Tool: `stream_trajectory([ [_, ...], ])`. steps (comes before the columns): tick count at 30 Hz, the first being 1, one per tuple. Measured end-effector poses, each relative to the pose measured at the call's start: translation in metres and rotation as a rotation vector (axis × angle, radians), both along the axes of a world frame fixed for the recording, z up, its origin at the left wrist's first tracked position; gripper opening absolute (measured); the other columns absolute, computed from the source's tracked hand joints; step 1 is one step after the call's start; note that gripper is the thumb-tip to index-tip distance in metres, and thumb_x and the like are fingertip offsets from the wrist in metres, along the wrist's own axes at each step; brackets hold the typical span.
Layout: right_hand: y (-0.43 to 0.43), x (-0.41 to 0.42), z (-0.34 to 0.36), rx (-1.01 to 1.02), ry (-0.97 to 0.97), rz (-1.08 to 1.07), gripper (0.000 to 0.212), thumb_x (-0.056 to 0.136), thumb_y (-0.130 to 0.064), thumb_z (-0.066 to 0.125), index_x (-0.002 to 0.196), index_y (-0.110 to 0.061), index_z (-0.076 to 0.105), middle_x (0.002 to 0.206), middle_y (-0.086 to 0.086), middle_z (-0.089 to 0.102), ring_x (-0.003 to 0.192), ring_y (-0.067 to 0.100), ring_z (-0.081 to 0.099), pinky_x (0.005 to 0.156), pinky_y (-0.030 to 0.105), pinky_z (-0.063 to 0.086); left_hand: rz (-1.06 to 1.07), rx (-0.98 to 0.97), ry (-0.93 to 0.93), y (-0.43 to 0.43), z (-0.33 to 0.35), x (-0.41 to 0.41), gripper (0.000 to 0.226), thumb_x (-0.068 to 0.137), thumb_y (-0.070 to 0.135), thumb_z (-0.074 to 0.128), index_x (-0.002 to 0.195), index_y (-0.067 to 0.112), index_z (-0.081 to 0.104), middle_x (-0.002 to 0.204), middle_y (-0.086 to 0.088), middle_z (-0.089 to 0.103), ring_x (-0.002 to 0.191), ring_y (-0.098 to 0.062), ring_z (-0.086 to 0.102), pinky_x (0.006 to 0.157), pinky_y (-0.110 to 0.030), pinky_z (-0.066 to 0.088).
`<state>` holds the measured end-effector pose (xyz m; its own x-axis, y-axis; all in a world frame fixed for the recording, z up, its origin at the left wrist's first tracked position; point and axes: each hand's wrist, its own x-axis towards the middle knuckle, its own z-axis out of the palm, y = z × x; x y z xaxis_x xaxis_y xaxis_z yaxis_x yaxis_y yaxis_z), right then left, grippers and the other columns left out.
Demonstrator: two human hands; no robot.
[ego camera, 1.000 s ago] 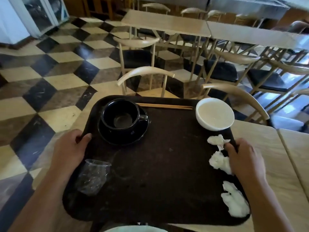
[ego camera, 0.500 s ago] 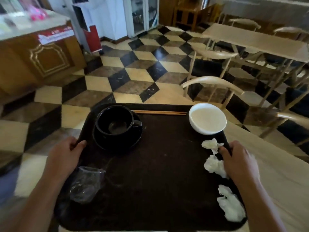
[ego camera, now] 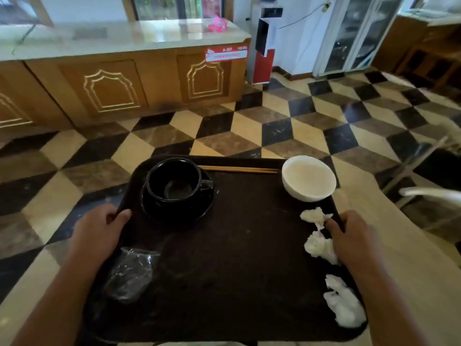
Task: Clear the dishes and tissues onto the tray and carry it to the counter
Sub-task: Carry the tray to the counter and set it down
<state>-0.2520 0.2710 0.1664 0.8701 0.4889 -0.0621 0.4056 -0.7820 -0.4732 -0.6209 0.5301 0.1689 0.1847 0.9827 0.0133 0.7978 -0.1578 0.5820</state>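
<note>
I carry a dark brown tray in front of me above the floor. My left hand grips its left rim and my right hand grips its right rim. On the tray stand a black cup on a black saucer at the far left, a white bowl at the far right, and wooden chopsticks along the far edge. Three crumpled white tissues lie along the right side. A clear plastic cup lies on its side near the left.
A wooden counter with a pale glossy top stands ahead at the upper left, across a checkered tile floor. A red and white machine stands beside its right end. A light wooden table and a chair lie to my right.
The view has swung left from the tables and chairs to the counter, which now faces me. The tray and both hands keep the same hold; nothing on the tray has shifted.
</note>
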Motion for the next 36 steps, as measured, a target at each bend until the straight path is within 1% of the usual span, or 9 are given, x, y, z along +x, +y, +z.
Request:
stream_trajectory([
  [4,0.096,-0.003,-0.003,-0.013,-0.011,0.088,0.020,0.096,-0.031,0.058,0.092,-0.012,0.062,0.069,0.000,0.058,0.063,0.015,0.055,0.051,0.029,0.035,0.093,-0.016,0.013,0.065,-0.003,-0.028,0.028,0.093,0.032,0.063,0.073,0.013,0.064,0.069,-0.008,0.065,0.068,-0.029,0.060,0.067,-0.045,0.051],
  [7,0.163,-0.012,-0.002,0.010,-0.019,0.118,0.018,0.096,-0.034,0.059,0.093,-0.016,0.059,0.072,0.000,0.060,0.065,0.016,0.056,0.052,0.031,0.038,0.159,-0.033,-0.012,0.113,-0.004,-0.045,0.030,0.092,0.031,0.063,0.069,0.012,0.061,0.065,-0.009,0.063,0.064,-0.028,0.059,0.062,-0.041,0.048],
  [11,0.247,-0.022,-0.001,0.023,-0.010,0.173,0.016,0.095,-0.032,0.061,0.090,-0.017,0.057,0.070,-0.002,0.057,0.064,0.015,0.054,0.055,0.032,0.042,0.222,-0.046,-0.012,0.171,-0.004,-0.066,0.032,0.092,0.033,0.063,0.071,0.009,0.062,0.066,-0.012,0.064,0.064,-0.028,0.060,0.062,-0.041,0.050],
  [15,0.316,-0.029,0.004,0.008,0.028,0.231,0.015,0.096,-0.030,0.060,0.092,-0.017,0.055,0.069,-0.004,0.053,0.061,0.010,0.050,0.050,0.027,0.033,0.259,-0.039,-0.016,0.217,-0.004,-0.080,0.031,0.092,0.031,0.064,0.071,0.008,0.061,0.066,-0.011,0.064,0.064,-0.027,0.059,0.062,-0.042,0.049],
  [18,0.368,-0.029,0.004,0.001,0.013,0.273,0.019,0.096,-0.031,0.060,0.097,-0.011,0.059,0.071,-0.002,0.055,0.062,0.010,0.051,0.050,0.027,0.034,0.308,-0.045,-0.034,0.246,-0.006,-0.087,0.030,0.093,0.031,0.063,0.074,0.008,0.062,0.068,-0.010,0.064,0.066,-0.027,0.060,0.064,-0.043,0.051],
  [25,0.501,-0.013,-0.006,-0.017,-0.010,0.358,0.020,0.096,-0.032,0.061,0.102,-0.013,0.062,0.074,0.002,0.060,0.063,0.014,0.055,0.052,0.029,0.037,0.394,-0.044,-0.013,0.333,-0.010,-0.083,0.027,0.092,0.030,0.064,0.072,0.011,0.063,0.067,-0.008,0.063,0.064,-0.022,0.058,0.056,-0.034,0.043],
  [30,0.608,0.014,-0.009,0.004,-0.014,0.453,0.021,0.096,-0.029,0.061,0.099,-0.009,0.063,0.068,-0.002,0.054,0.059,0.010,0.048,0.051,0.029,0.033,0.460,-0.041,0.022,0.417,-0.017,-0.067,0.023,0.091,0.035,0.064,0.077,0.017,0.065,0.071,-0.004,0.066,0.067,-0.022,0.062,0.064,-0.042,0.053],
  [33,0.662,0.028,-0.009,0.009,0.024,0.477,0.020,0.096,-0.029,0.060,0.100,-0.009,0.061,0.071,-0.002,0.051,0.060,0.005,0.044,0.052,0.029,0.033,0.507,-0.050,0.033,0.459,-0.018,-0.055,0.020,0.091,0.038,0.063,0.082,0.020,0.067,0.075,-0.003,0.067,0.070,-0.021,0.064,0.068,-0.043,0.055],
  [36,0.728,0.045,-0.007,0.001,0.031,0.506,0.018,0.096,-0.031,0.059,0.098,-0.012,0.058,0.072,-0.003,0.052,0.062,0.005,0.045,0.053,0.029,0.033,0.544,-0.048,0.019,0.508,-0.018,-0.039,0.022,0.090,0.039,0.063,0.079,0.020,0.067,0.073,-0.003,0.068,0.069,-0.023,0.064,0.066,-0.043,0.055],
])
